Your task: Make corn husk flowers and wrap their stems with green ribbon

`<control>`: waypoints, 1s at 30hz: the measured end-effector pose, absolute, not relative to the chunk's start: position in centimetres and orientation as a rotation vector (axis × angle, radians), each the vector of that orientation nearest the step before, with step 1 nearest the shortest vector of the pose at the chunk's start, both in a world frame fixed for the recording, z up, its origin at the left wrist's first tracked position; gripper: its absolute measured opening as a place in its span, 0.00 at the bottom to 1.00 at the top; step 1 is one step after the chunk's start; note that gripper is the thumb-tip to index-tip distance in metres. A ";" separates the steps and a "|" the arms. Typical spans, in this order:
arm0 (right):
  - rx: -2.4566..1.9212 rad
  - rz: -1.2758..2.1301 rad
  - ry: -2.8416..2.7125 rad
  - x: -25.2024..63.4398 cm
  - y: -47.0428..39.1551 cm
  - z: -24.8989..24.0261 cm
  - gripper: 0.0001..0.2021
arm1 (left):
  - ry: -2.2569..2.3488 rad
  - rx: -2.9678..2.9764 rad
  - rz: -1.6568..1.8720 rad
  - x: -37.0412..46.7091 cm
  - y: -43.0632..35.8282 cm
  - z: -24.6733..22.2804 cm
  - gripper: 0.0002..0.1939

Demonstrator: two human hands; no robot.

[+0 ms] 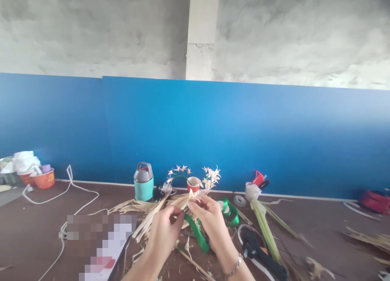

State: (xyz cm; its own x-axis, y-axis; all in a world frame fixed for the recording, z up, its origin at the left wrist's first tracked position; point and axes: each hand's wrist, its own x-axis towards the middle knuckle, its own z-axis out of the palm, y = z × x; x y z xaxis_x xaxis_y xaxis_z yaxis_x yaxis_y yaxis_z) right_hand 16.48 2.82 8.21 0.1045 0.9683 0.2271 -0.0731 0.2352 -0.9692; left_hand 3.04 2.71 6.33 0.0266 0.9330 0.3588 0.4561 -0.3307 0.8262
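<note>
My left hand (166, 228) is closed in a pinch on the end of a green ribbon (198, 234), which curls down between my hands. Beside it, my right hand (211, 218) pinches a small pale husk flower (193, 194) that pokes up above the fingertips. Its stem is mostly hidden by my fingers. Dry pale husk strips (152, 220) lie spread behind and left of my hands. A spool of green ribbon (232, 212) sits just beyond my right hand. Farther back, finished-looking flowers (211, 177) stand around a red and white paper cup (193, 184).
Right of my hands lie a black-handled tool (258, 250), green leaf strips (265, 228) and a tape roll (239, 200). A teal flask (144, 187) stands at the back. White cable (82, 205) and red tubs (44, 178) are at left. A blue panel (195, 126) borders the table.
</note>
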 end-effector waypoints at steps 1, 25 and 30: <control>-1.043 0.965 -1.202 16.5 2.9 8.1 0.07 | 1.413 1.816 1.247 3.0 2.7 6.4 0.10; -1.250 0.508 -1.402 16.2 2.7 7.7 0.07 | 1.371 1.808 1.246 3.1 2.5 6.2 0.12; -1.253 0.527 -1.385 16.1 2.3 8.0 0.07 | 1.369 1.793 1.230 3.1 2.3 6.7 0.13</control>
